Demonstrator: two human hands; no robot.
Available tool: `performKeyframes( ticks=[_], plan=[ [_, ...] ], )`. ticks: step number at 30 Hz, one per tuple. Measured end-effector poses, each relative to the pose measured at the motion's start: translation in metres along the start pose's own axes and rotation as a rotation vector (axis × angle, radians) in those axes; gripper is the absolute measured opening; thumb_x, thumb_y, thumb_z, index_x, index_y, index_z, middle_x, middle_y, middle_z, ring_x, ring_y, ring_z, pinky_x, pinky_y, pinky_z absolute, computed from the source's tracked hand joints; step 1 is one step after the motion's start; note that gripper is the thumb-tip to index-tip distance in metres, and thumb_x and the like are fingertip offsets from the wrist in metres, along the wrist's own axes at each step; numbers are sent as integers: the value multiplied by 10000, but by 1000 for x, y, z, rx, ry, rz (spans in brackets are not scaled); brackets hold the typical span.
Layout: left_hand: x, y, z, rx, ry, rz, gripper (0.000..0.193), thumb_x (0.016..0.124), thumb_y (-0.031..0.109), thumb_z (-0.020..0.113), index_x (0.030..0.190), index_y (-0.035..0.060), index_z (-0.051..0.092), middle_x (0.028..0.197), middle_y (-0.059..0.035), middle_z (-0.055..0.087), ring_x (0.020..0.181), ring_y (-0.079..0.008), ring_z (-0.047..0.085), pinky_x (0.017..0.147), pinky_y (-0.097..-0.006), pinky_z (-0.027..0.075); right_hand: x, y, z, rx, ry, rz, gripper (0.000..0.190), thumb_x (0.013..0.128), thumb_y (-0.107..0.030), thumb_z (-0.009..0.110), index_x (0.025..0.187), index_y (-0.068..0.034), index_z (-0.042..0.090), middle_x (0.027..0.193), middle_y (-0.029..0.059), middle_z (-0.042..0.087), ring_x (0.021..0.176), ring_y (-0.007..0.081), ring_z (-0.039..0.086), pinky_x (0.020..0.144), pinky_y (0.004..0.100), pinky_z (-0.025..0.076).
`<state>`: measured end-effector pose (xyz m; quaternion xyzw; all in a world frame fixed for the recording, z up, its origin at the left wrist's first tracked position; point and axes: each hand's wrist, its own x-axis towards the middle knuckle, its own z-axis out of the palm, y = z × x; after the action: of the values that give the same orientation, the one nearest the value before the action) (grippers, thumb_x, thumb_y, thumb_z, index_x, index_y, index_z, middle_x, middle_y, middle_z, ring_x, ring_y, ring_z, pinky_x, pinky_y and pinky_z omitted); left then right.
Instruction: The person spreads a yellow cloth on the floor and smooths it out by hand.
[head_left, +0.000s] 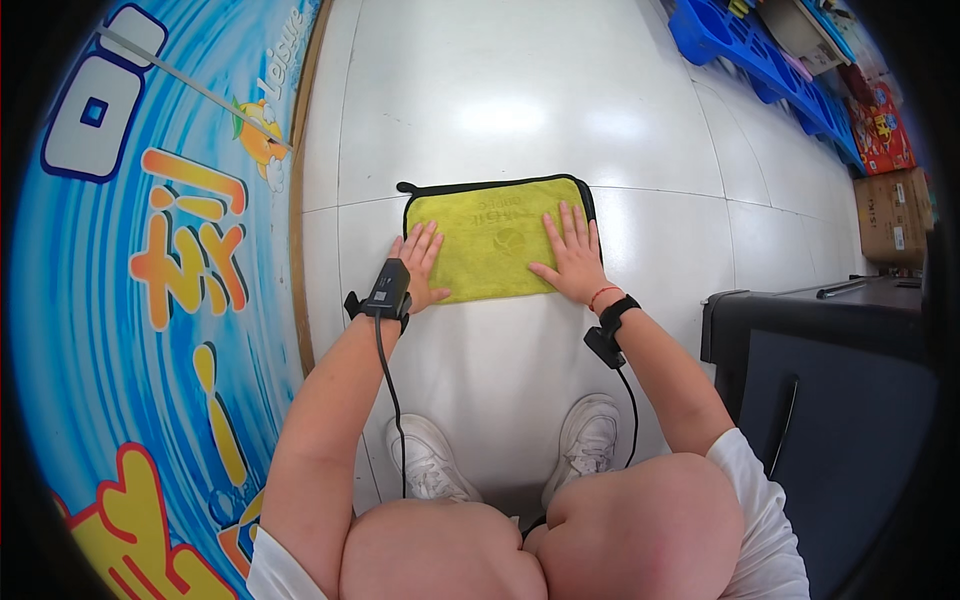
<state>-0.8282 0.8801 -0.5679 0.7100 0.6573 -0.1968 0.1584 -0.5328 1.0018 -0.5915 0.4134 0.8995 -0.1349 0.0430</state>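
Observation:
A yellow-green cloth (480, 247) with black edging and a small loop at its far left corner lies folded on the white tiled floor. It bears faint printed writing and a round emblem. Flat on its left end rests my left hand (420, 262), fingers spread, thumb along the near edge. My right hand (576, 255) presses on the right end with its fingers apart, pointing away from me. Each wrist wears a black strap with a cabled device; a thin red bracelet (602, 294) circles the right wrist.
A colourful printed panel (225, 300) stands along my left. To my right is a dark cabinet (832, 405); beyond it are a cardboard box (892, 217), a red package (881, 135) and a blue plastic pallet (750, 60). My white shoes (431, 457) stand near the cloth.

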Motion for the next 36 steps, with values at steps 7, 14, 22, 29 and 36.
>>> performKeyframes(
  ticks=[7,14,22,29,36],
  plan=[
    [0,2,1,-7,-4,-6,1064,840,662,613,1598,91,133,1675,-99,47,1543,-257,40,1232,-479,133,-1,0,1,-7,-1,1,905,922,-618,533,1596,-127,180,1659,189,32,1532,374,-3,1212,553,29],
    [3,9,-6,-68,13,-33,1082,827,582,681,1575,12,146,1657,-173,72,1537,-306,72,1231,-488,143,0,-3,0,-27,9,2,908,923,-624,529,1596,-124,179,1658,194,30,1533,374,-5,1210,558,30],
    [18,34,3,-246,186,-61,1120,824,611,676,1554,-50,141,1642,-223,78,1532,-354,68,1227,-495,135,12,1,4,-33,104,-35,904,895,-618,572,1579,-126,245,1646,201,106,1526,381,58,1211,568,65],
    [55,-2,-6,-277,117,-103,1144,844,684,598,1574,-17,65,1656,-210,-15,1535,-367,-18,1223,-511,79,76,14,-7,-57,61,-98,918,892,-666,545,1585,-151,234,1650,181,109,1526,374,61,1211,567,66],
    [105,-51,-24,-250,90,-157,1175,831,757,548,1585,15,35,1660,-189,-54,1535,-353,-63,1225,-496,44,152,20,-18,-127,50,-132,913,901,-705,499,1593,-183,215,1654,167,109,1528,365,69,1212,564,77]
  ],
)
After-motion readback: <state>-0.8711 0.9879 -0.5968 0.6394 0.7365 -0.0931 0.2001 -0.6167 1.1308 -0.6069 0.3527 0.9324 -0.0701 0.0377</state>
